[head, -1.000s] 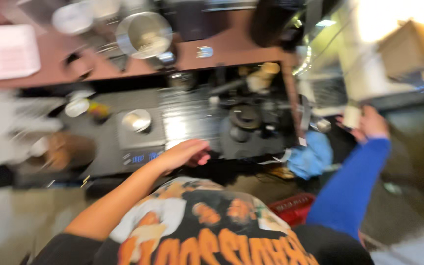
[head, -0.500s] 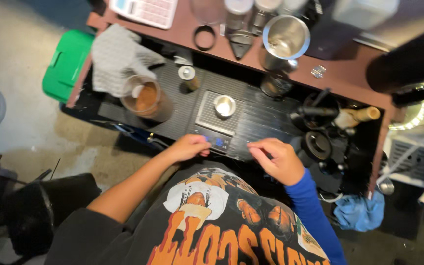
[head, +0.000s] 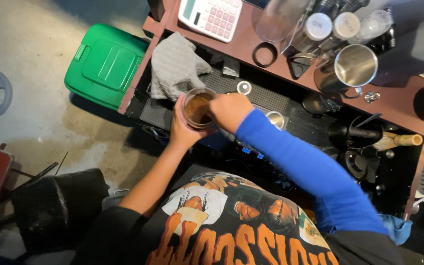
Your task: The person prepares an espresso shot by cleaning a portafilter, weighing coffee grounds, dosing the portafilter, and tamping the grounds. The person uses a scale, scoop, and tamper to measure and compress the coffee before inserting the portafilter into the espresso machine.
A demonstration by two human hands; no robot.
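A clear round jar [head: 197, 108] of brown powder is held above the black work mat [head: 261, 95]. My left hand [head: 181, 128] wraps around the jar's side from below. My right hand [head: 229, 110], on a blue-sleeved arm, rests its fingers on the jar's rim; I cannot tell whether it holds anything. A small metal cup [head: 275, 119] stands on a black scale just right of my right hand. A grey cloth [head: 175, 66] lies crumpled just beyond the jar.
A brown shelf [head: 393, 103] carries a white calculator [head: 211, 17], a steel pitcher [head: 352, 66], capped jars [head: 317, 27] and a black ring [head: 264, 54]. A green bin [head: 105, 64] sits on the floor to the left. Black coffee tools [head: 359, 135] lie on the right.
Both hands left the scale's front edge and moved left to the jar of brown powder, which my left hand lifted. The view swung further left.
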